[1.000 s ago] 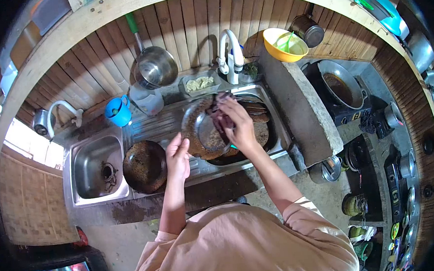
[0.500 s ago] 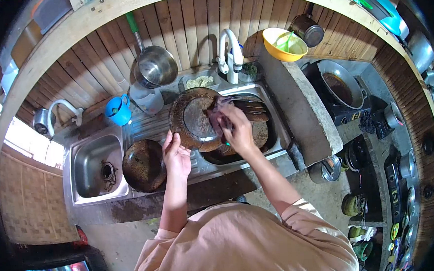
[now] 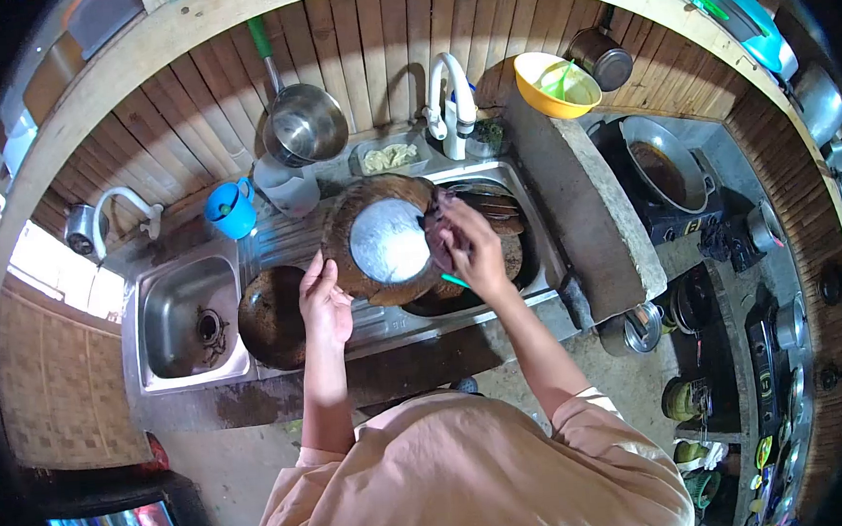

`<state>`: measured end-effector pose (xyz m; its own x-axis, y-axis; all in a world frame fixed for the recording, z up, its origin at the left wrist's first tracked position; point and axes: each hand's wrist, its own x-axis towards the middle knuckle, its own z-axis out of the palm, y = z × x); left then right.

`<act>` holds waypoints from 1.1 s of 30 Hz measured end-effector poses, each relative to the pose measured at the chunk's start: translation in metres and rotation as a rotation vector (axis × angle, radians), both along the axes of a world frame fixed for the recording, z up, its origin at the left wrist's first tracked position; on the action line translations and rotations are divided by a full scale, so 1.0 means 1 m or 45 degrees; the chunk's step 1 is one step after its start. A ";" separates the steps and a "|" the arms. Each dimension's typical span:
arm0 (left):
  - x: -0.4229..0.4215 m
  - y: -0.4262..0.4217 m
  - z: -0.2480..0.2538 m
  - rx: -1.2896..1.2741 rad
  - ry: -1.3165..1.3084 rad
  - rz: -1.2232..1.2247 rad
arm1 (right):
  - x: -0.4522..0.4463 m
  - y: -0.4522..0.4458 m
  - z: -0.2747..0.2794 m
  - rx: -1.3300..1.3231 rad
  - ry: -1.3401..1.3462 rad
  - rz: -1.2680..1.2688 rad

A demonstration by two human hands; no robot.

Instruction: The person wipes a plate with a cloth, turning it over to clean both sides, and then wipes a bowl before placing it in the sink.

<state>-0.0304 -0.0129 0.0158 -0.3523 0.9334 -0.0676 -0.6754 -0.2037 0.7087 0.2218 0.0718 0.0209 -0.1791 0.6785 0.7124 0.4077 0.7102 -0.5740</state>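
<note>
My left hand grips the left rim of a round brown plate with a shiny silvery middle, held tilted over the right sink basin. At the plate's right edge, my right hand is closed on a crumpled dark purplish cloth pressed against it. A thin green strip shows just below that hand. Under and behind the plate, more brown plates lie stacked in the right basin, partly hidden. Left of my left hand, a dark brown round dish rests on the drainboard.
A white faucet rises behind the right basin. Along the back stand a blue mug, a steel saucepan and a tub of pale pieces. A concrete divider bounds the right side, with a yellow bowl on it. The left basin holds a drain strainer.
The plate has tilted and shifted slightly left, and its middle now shines brightly. My left hand moved a little left with it; my right hand moved slightly right and down along the rim.
</note>
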 end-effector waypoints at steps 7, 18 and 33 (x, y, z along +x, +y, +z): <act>-0.017 -0.008 0.010 0.129 0.405 -0.232 | 0.002 0.013 0.059 -0.123 -0.094 0.280; -0.053 -0.075 0.076 -0.054 1.767 0.164 | -0.065 -0.009 0.059 -0.151 -0.131 0.504; -0.086 -0.145 0.034 -0.015 2.131 0.259 | -0.145 -0.042 -0.018 -0.195 -0.181 0.643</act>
